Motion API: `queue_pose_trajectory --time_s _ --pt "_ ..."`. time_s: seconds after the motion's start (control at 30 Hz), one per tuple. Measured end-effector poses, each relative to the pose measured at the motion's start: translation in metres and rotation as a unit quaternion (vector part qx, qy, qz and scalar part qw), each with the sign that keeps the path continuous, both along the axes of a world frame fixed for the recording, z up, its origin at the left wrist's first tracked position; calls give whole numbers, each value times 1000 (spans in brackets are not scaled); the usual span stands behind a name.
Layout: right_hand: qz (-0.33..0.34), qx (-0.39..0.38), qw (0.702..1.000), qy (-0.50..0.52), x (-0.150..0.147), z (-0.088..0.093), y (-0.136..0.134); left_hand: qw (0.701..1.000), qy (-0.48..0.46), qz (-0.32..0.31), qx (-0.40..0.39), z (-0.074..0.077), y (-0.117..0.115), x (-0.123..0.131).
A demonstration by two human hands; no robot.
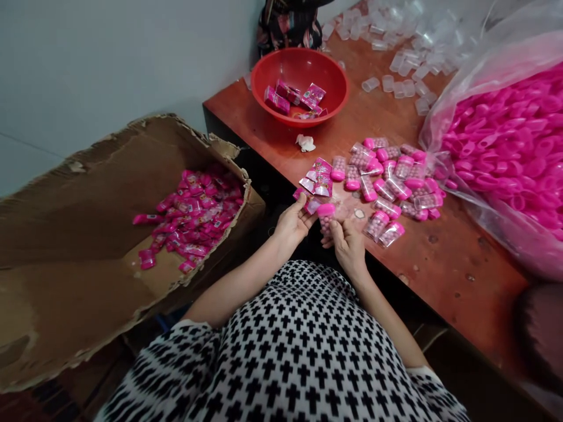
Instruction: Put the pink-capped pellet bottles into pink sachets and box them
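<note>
My right hand (350, 245) is closed on a small clear candy bottle (326, 220) that has a pink cap and is full of pink balls. The bottle is upright, cap on top, just off the table's front edge. Beside it my left hand (291, 225) pinches a pink printed sleeve (303, 193) under its thumb; the fingers reach toward the bottle. Just beyond that hand, several flat printed sleeves (323, 179) lie on the table. To the right is a loose heap of filled candy bottles (398, 186) with pink caps.
On the left stands an open cardboard box (109, 152) with many pink wrapped bottles (197, 211). A red bowl (259, 88) holds printed sleeves. Crumpled white tissue (305, 142) lies before it. Clear empty cups (409, 64) are at the back, and a plastic bag of pink caps (510, 146) at right.
</note>
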State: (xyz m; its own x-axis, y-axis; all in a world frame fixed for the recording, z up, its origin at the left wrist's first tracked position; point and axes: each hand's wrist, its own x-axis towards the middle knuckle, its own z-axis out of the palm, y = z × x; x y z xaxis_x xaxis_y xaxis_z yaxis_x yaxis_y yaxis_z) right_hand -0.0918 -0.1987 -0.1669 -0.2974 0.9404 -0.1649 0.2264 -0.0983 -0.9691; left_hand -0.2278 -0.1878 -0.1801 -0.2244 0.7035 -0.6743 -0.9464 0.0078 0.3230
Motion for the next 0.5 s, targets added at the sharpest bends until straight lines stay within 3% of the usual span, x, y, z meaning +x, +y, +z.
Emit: queue_pose_trajectory --time_s 0.23,0.37,0.5 --pt "-7 -45 998 39 -4 -7 2 1000 7 -27 5 2 2 4" --pt "3 -91 992 92 -6 -9 1 992 93 -71 52 6 0 3" --pt "-13 -63 994 92 -6 -12 2 969 175 -129 116 11 -2 1"
